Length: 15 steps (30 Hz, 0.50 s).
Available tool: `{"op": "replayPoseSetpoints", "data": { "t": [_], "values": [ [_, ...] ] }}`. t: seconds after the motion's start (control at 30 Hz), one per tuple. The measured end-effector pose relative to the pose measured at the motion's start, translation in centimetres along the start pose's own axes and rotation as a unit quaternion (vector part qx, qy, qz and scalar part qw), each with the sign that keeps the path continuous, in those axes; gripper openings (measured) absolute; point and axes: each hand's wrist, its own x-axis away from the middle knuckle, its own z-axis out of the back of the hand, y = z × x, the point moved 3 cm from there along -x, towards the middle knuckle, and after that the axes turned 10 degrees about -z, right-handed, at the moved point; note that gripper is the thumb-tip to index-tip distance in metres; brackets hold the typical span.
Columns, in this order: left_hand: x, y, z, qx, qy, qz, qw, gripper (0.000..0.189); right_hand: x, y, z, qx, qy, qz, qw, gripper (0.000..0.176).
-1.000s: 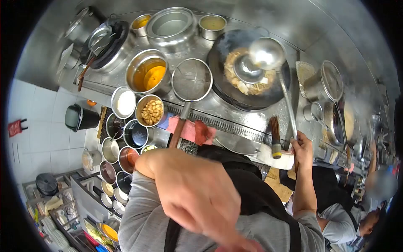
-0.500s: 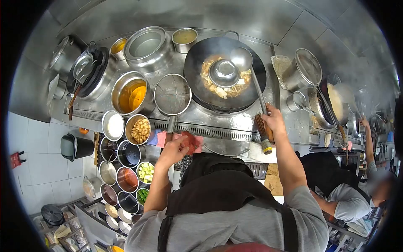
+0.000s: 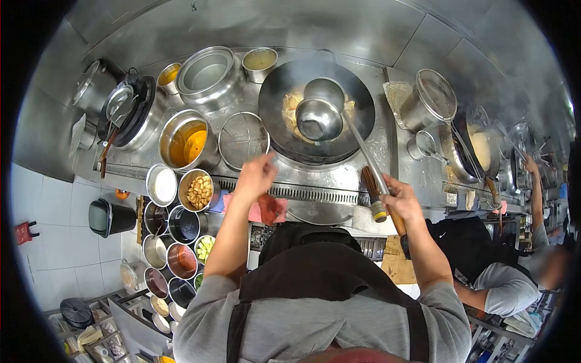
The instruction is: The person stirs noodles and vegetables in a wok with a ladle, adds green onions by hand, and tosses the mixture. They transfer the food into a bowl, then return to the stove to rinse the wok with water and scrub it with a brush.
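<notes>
At centre frame, your right hand [image 3: 399, 202] grips the ladle [image 3: 318, 118] over the wok [image 3: 277, 91], arm extended; your left hand [image 3: 257, 174] covers the strainer [image 3: 243, 140] handle, grip unclear.

Both arms reach forward: left hand [image 3: 256, 174] palm down, fingers loosely curled; right hand [image 3: 399, 201] clenched, elbow bent.

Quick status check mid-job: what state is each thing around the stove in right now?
ladle: held by right hand, bowl over wok
wok: holds food, steaming
strainer: empty, lying flat
left hand: above strainer's handle, grip unclear
pot of amber liquid: uncovered, partly filled
</notes>
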Motion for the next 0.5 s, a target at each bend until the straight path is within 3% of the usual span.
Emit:
{"op": "replayPoseSetpoints", "data": {
  "t": [0.17, 0.23, 0.27, 0.33, 0.37, 0.43, 0.5],
  "values": [
    [-8.0, 0.2, -2.3, -0.056, 0.028, 0.032, 0.998, 0.03, 1.8, 0.5, -2.2, 0.005, -0.01, -0.057, 0.998, 0.063],
    [-9.5, -0.1, -3.4, -0.127, -0.018, 0.116, 0.985, 0.036, 2.1, 1.5, -2.4, 0.016, -0.014, -0.048, 0.999, 0.062],
    [-10.3, -0.5, -3.9, -0.13, -0.021, 0.114, 0.985, 0.036, 2.3, 1.8, -2.5, 0.016, -0.014, -0.047, 0.999, 0.061],
    [-10.9, -1.8, -5.0, -0.219, -0.099, 0.226, 0.944, 0.046, 2.5, 3.3, -2.5, 0.013, -0.022, -0.057, 0.998, 0.061],
    [-11.2, -1.7, -5.1, -0.222, -0.101, 0.223, 0.944, 0.046, 2.5, 4.0, -2.4, 0.016, -0.029, -0.065, 0.997, 0.061],
    [-11.2, -1.9, -4.7, -0.207, -0.076, 0.31, 0.925, 0.049, 2.7, 5.0, -2.4, 0.014, -0.04, -0.057, 0.997, 0.062],
    [-11.4, -2.5, -5.0, -0.208, -0.066, 0.319, 0.922, 0.049, 3.0, 5.2, -2.3, 0.025, -0.048, -0.042, 0.998, 0.062]
  ]
}}
